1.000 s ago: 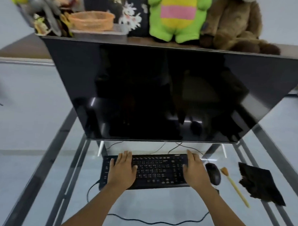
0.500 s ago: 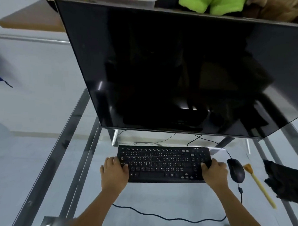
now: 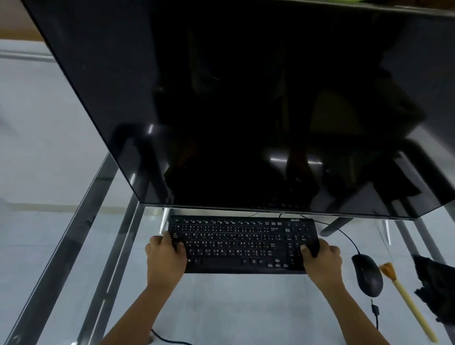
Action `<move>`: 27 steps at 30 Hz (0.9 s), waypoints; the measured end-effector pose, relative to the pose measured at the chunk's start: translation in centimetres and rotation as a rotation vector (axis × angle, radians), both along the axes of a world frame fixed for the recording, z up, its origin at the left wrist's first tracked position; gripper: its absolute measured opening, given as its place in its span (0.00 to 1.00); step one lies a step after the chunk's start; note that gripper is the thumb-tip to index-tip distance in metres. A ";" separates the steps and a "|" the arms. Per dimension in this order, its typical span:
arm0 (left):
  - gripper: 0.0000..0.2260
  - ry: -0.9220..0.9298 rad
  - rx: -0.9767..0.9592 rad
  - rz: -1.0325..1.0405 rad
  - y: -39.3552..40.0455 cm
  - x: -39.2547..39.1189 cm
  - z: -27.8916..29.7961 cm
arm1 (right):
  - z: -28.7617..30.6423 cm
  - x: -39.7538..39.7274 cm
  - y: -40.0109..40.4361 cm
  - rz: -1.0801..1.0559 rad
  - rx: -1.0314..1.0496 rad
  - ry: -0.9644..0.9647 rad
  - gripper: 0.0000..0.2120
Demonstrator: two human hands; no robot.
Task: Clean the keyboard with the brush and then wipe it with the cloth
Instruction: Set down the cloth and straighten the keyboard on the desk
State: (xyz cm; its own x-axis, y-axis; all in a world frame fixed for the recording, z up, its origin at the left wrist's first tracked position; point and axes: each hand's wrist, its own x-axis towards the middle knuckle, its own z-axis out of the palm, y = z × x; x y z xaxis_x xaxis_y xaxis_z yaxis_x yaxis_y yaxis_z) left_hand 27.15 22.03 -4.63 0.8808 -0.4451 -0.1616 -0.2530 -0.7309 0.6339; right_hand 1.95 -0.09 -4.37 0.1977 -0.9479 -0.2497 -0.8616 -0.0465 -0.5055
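Keyboard [image 3: 240, 244] on glass desk [image 3: 241, 303], both hands gripping.

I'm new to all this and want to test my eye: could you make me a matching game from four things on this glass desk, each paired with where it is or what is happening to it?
Things:
1. keyboard
2. mouse
3. brush
4. black cloth

Places or states:
A. lies nearest the desk's right edge, crumpled
B. gripped at both ends, by the left hand and the right hand
C. lies untouched between the mouse and the cloth
D. sits just right of the right hand, its cable running back under the monitor

Pairs: 1-B, 2-D, 3-C, 4-A
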 end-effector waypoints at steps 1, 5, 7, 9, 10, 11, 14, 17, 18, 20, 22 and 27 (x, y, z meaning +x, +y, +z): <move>0.07 0.000 0.001 -0.019 0.0 0.6 0.1 | 0.2 0.1 -0.2 0.015 0.007 -0.016 0.17; 0.21 0.077 0.059 -0.077 1.4 2.3 -0.1 | 0.2 -1.2 -0.6 0.099 -0.024 -0.022 0.25; 0.22 0.107 0.077 -0.106 2.2 2.2 -0.2 | 0.0 -2.2 -0.5 0.093 -0.007 -0.034 0.29; 0.17 0.093 0.080 -0.124 2.4 1.9 -0.2 | -0.4 -2.5 -0.3 0.128 -0.003 -0.058 0.23; 0.15 0.091 0.069 -0.115 2.2 1.9 -0.2 | -0.6 -2.4 -0.2 0.143 -0.009 -0.070 0.19; 0.14 0.092 0.059 -0.100 1.9 1.9 -0.2 | -0.7 -2.3 -0.3 0.147 -0.015 -0.081 0.17; 0.11 0.074 0.045 -0.069 0.7 2.3 -0.1 | -0.5 -1.2 -1.0 0.136 -0.030 -0.097 0.17; 0.13 0.028 0.020 -0.036 -0.3 3.0 -0.6 | -0.5 -0.2 -1.8 0.128 -0.051 -0.107 0.19; 0.12 0.021 0.015 -0.014 -0.5 3.3 -0.8 | -0.5 0.1 -2.1 0.129 -0.065 -0.112 0.19; 0.12 0.008 0.024 0.018 -1.1 3.7 -1.2 | -0.7 0.7 -2.5 0.124 -0.079 -0.114 0.19; 0.12 -0.008 0.023 0.028 -1.5 3.8 -1.0 | -0.8 1.1 -2.9 0.104 -0.066 -0.106 0.19; 0.28 -0.242 -0.005 -0.104 -0.4 1.5 -0.8 | -0.9 0.1 -2.0 0.228 -0.164 -0.037 0.31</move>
State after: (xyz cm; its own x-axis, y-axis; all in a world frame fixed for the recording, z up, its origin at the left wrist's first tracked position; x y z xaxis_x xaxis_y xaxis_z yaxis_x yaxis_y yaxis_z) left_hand 28.62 21.60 -5.43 0.8429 -0.5357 0.0509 -0.4716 -0.6898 0.5493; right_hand 2.06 -2.10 -5.30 0.4166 -0.9051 -0.0851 -0.8007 -0.3210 -0.5058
